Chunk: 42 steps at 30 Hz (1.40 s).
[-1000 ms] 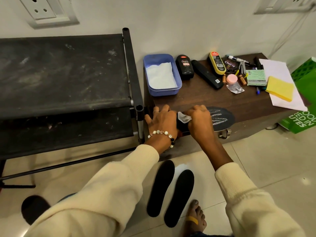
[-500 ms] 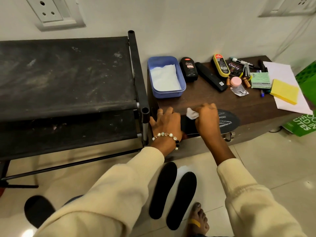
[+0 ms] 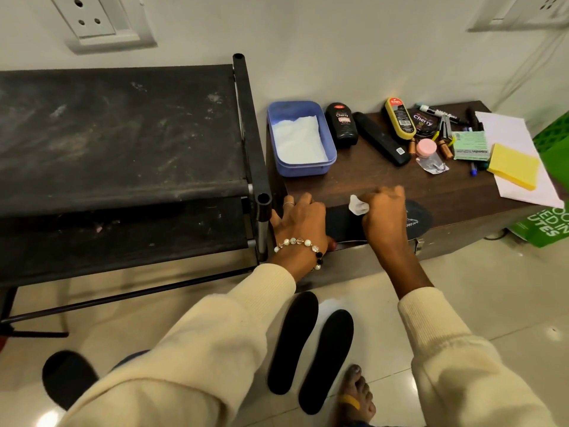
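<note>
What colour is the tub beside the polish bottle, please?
Blue tub, clearest in the head view.

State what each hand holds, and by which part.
The right hand pinches a white wipe by one end; the left hand presses the black insole at its left end.

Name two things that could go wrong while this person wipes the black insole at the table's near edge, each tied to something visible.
1. The insole lies along the near edge of the table, pressed down only by the left hand at one end; a hard stroke could push it off towards the two insoles on the floor.
2. The white wipe pinched in the right hand is small and crumpled, so the hand itself may rub the insole.
</note>
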Available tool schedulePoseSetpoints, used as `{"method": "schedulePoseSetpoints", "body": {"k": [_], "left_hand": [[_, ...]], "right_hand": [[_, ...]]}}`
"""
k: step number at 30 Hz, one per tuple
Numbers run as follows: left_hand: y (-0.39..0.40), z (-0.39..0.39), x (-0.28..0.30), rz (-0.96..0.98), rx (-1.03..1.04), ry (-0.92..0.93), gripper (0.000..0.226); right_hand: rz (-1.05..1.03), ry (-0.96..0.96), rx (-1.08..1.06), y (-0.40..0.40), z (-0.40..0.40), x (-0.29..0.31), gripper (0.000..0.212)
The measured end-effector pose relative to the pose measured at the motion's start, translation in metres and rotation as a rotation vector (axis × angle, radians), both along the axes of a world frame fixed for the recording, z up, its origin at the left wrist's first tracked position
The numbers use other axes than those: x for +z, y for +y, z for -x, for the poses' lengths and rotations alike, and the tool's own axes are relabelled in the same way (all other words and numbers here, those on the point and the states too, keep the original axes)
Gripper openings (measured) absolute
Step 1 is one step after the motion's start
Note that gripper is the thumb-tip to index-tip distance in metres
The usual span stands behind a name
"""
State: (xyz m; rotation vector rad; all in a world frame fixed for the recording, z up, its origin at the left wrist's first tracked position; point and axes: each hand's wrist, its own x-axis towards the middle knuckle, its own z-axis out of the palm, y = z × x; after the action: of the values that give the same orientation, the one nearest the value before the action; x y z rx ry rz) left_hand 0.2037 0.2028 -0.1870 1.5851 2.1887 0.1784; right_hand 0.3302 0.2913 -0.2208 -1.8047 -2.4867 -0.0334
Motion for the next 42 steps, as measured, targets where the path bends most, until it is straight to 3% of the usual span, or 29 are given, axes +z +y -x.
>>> {"method": "schedulePoseSetpoints", "body": {"k": [5, 8, 13, 15, 20, 22, 28, 30, 34, 36, 40, 42], "left_hand": [[0.001, -0.003, -0.006, -0.05, 0.046, 0.002, 0.048], [0.001, -0.002, -0.008, -0.059, 0.055, -0.008, 0.044], [0.001, 0.0, 0.0, 0.011, 0.0, 0.002, 0.063], [0.002, -0.001, 0.0, 0.018, 0.001, 0.0, 0.064], [0.002, -0.003, -0.006, -0.035, 0.034, 0.022, 0.044], [0.002, -0.002, -0.007, -0.042, 0.035, 0.019, 0.043], [0.002, -0.001, -0.001, 0.011, 0.0, 0.011, 0.065], [0.002, -0.002, -0.003, -0.005, 0.009, 0.025, 0.062], [0.002, -0.002, -0.009, -0.047, 0.03, 0.041, 0.046], [0.002, -0.002, -0.008, -0.029, 0.018, 0.03, 0.05], [0.002, 0.0, -0.001, 0.022, -0.014, 0.027, 0.066], [0.002, -0.001, -0.001, 0.025, -0.011, 0.031, 0.066]], "right_hand": [[0.023, 0.077, 0.222, -0.016, 0.021, -0.004, 0.012], [0.06, 0.17, 0.344, -0.023, 0.019, 0.003, 0.019], [0.064, -0.043, 0.08, -0.009, -0.008, 0.011, 0.032], [0.03, -0.013, 0.046, -0.016, -0.007, 0.011, 0.034], [0.053, 0.148, 0.298, -0.04, 0.019, 0.011, 0.023], [0.026, 0.113, 0.405, -0.035, 0.014, 0.009, 0.023], [0.04, 0.077, 0.08, -0.026, -0.009, 0.006, 0.028], [0.027, 0.058, 0.081, -0.033, 0.0, 0.007, 0.024], [0.076, 0.167, 0.336, -0.042, 0.008, 0.009, 0.02], [0.055, 0.155, 0.415, -0.039, -0.001, 0.012, 0.025], [0.047, 0.08, 0.126, -0.032, -0.021, 0.012, 0.037], [0.072, 0.053, 0.098, -0.037, -0.017, 0.01, 0.036]]}}
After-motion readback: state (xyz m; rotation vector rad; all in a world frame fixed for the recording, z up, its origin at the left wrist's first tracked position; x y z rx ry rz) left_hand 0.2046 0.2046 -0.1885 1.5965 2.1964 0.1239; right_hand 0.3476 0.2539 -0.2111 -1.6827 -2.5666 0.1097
